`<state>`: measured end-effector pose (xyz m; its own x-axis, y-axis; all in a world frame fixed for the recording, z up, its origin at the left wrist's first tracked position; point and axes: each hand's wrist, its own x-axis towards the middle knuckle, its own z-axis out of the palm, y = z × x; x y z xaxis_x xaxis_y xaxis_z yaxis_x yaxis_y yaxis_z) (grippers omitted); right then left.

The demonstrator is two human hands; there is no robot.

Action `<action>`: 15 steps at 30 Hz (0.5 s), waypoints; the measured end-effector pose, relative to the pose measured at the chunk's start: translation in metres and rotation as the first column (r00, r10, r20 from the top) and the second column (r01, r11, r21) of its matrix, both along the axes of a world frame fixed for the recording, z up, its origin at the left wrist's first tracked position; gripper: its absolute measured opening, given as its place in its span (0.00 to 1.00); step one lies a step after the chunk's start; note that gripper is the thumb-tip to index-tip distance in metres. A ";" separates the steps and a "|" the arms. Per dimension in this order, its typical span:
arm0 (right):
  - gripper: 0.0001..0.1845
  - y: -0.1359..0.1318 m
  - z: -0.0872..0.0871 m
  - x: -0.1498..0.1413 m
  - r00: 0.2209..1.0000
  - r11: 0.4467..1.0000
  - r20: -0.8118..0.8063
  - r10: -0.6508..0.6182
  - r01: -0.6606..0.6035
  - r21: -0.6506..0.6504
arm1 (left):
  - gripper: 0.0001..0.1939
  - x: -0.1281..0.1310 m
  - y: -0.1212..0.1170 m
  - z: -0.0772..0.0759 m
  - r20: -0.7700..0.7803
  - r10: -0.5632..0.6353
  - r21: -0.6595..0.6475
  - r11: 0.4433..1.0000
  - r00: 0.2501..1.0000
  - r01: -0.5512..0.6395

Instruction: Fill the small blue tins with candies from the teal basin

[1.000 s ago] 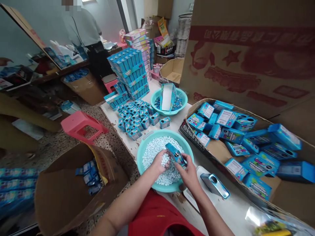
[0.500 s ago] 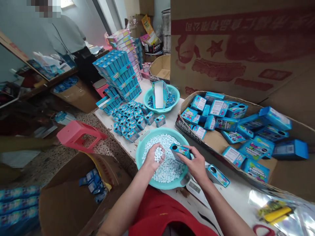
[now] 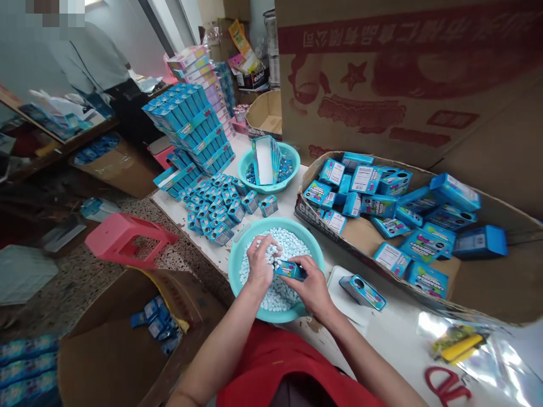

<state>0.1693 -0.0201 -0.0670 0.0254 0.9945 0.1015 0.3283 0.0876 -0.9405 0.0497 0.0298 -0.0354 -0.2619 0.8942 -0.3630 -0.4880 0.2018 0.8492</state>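
Cupped around some small white candies, my left hand [image 3: 260,261] is tipped toward the end of a small blue candy box [image 3: 289,269]. Candies sit at the fingers, right against the box's end. My right hand [image 3: 313,287] grips that box from its other side, thumb below and fingers above. Both hands are over a turquoise basin [image 3: 235,271] filled with loose white candies [image 3: 280,297]. Another blue box [image 3: 363,291] lies just right of my right hand, on the edge of a white scale [image 3: 339,277] partly hidden by that hand.
A cardboard tray [image 3: 356,237] of blue boxes stands right. Many small boxes [image 3: 216,203] and a stack of filled displays [image 3: 190,124] are at left, a second basin [image 3: 271,188] behind. Red scissors [image 3: 445,384] lie front right. A pink stool [image 3: 127,237] and another person [image 3: 91,62] are left.
My left hand has moved up and turned from palm-up toward the box. My right hand has brought the box left until it meets the left hand. The view has shifted slightly.
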 end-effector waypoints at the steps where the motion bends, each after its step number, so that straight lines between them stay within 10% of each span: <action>1: 0.13 0.000 0.000 0.000 1.000 1.000 0.002 0.004 -0.004 -0.005 | 0.15 0.000 0.000 0.000 -0.006 -0.008 0.010 1.000 1.000 0.008; 15: 0.14 0.003 0.007 -0.002 0.997 1.000 0.077 0.007 -0.007 0.005 | 0.17 0.000 0.001 0.002 -0.117 0.029 0.107 0.994 0.993 -0.017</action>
